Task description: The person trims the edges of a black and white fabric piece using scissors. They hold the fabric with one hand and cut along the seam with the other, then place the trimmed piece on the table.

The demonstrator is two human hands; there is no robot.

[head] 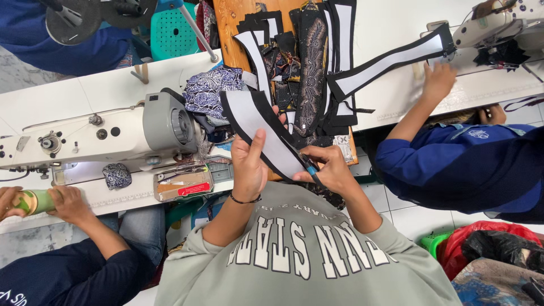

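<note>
My left hand [249, 164] grips a curved black fabric strip with a white inner face [258, 122], thumb on top of it, in front of my grey sweatshirt. At the strip's lower end, my right hand [334, 170] holds a small blue-handled thread snip [310, 166] whose tip touches the strip's black edge. The strip rises up and to the left from between my hands.
A white sewing machine [113, 133] stands at the left, with a tool tray [184, 184] in front of it. Several black-and-white and patterned fabric pieces [309, 62] lie on a wooden board. A person in blue [464, 164] sews at the right. Another person's hands [62, 204] hold a green cylinder at lower left.
</note>
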